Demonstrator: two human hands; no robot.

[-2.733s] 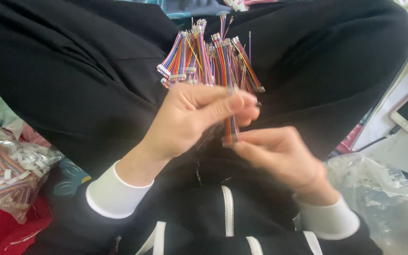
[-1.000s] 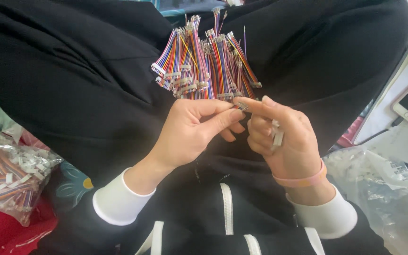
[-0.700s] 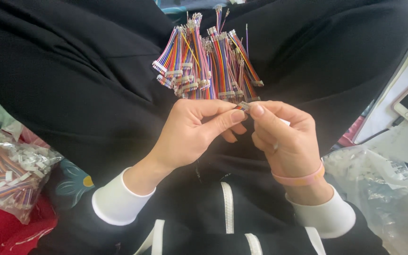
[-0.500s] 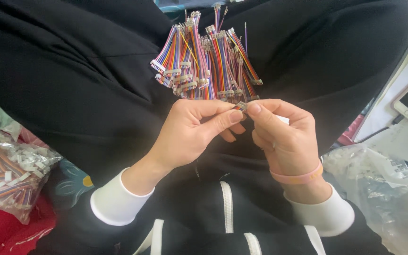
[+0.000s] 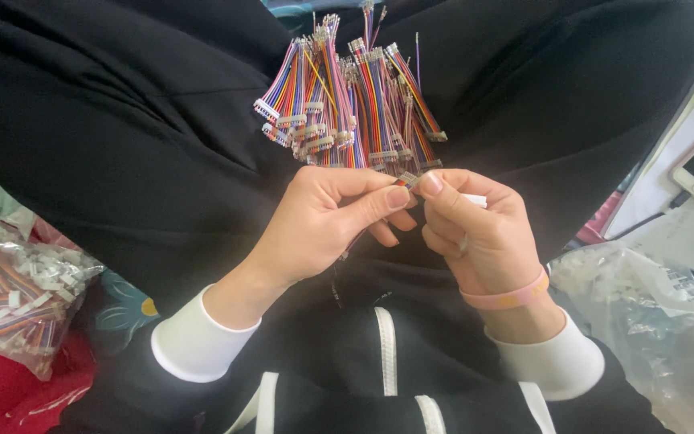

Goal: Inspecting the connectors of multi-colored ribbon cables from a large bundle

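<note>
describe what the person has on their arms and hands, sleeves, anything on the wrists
Both hands, the left hand and the right hand, are bare: no gloves, no rings visible. Each forearm has a black sleeve ending in a white cuff. The right wrist carries a thin pink band. The nails are short and unpainted.

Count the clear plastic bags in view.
2: one bag of coloured ribbon cables at the left edge beside the left hand's arm, one crumpled bag at the lower right. More may lie out of frame.

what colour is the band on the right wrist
Pink band, clearest in the head view.
</note>
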